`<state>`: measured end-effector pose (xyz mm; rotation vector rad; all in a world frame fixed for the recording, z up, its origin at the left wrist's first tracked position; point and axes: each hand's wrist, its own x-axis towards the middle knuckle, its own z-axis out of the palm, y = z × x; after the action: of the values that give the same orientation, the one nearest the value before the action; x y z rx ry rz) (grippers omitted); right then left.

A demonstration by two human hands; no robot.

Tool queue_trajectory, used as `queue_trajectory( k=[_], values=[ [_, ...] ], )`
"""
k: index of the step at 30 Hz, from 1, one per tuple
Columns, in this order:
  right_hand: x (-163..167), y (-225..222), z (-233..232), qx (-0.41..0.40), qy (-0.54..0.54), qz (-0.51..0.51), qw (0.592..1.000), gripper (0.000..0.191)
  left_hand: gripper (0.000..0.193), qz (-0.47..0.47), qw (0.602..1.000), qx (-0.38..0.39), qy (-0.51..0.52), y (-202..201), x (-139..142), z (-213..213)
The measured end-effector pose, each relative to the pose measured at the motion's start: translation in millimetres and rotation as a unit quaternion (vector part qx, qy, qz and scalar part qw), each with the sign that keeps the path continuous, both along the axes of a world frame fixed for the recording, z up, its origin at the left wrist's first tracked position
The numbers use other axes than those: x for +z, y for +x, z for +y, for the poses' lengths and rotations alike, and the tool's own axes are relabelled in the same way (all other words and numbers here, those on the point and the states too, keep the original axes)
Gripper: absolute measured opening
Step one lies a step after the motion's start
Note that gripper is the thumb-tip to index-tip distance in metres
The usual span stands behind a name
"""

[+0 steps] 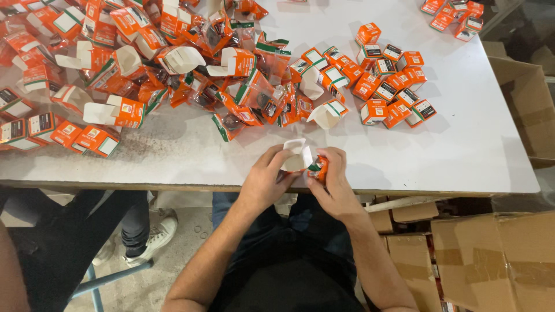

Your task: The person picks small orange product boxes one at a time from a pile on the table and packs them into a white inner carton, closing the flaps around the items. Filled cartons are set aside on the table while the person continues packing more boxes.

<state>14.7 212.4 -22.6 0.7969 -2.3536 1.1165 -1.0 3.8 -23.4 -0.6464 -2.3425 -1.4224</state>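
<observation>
A white table (474, 150) serves as the landmark for everything here. Beyond its left end, below the near edge, another person's dark-trousered leg and white sneaker (155, 234) rest on the floor. On the table's far left lies a large heap of open orange boxes (115, 63), many with white flaps standing up, mixed with small clear packets (254, 95) spilling toward the table's middle.

At the middle of the table's near edge, the left hand (263, 182) grips a small orange box (302, 162), its fingers curled and clamped on the box's left side, the white flaps open on top. The box sits between both hands, just above the table's near edge. The right hand (332, 182) holds the box's right side, its fingers closed around the orange part, with the thumb pressed against it.

Further right on the table, toward the far side, a cluster of closed orange boxes (390, 81) lies together. Off the table's right end and below its near edge stand brown cardboard cartons (491, 260).
</observation>
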Motion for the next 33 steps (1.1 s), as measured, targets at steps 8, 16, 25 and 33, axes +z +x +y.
queue_trajectory(
  k=[8,16,25,33],
  values=[
    [-25,7,-11,-0.014,-0.307,-0.04,0.951,0.062,0.06,0.012,0.999,-0.026,0.042,7,9,-6],
    [40,0,-34,-0.075,0.187,0.099,0.974,0.037,0.061,0.007,1.0,-0.015,0.025,12,2,-9],
    [70,6,-30,0.033,0.14,0.061,0.988,0.042,0.052,0.075,0.997,0.012,0.007,14,1,-11],
    [37,-28,-30,-0.005,0.117,0.056,0.992,0.024,0.062,0.09,0.996,0.011,-0.01,15,5,-7]
  ],
)
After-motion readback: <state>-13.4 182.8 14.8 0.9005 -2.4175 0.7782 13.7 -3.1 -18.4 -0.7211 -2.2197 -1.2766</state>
